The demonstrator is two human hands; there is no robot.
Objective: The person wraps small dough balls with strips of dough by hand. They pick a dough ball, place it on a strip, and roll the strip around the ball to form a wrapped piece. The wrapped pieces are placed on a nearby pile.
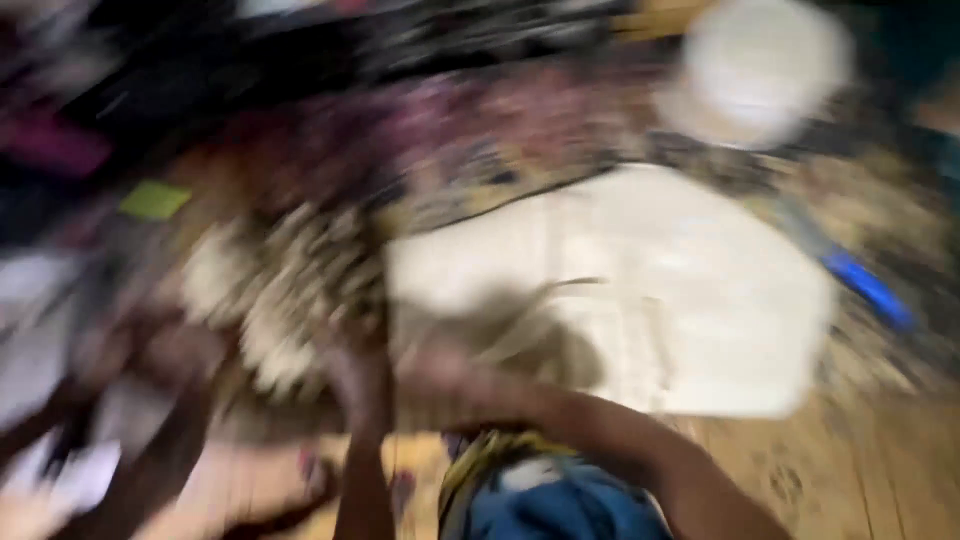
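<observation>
Down on the floor (850, 470), both hands (400, 365) meet at the near edge of a cream cloth (650, 290) spread flat beside patterned fabrics (300, 270); blur hides whether they grip it. A white round object (760, 70) lies beyond.

You see two hands (400, 375), one large cream sheet (640, 290), one round white object (760, 70), one blue stick-like item (868, 288) and one green patch (155, 200); blur hides the rest.
</observation>
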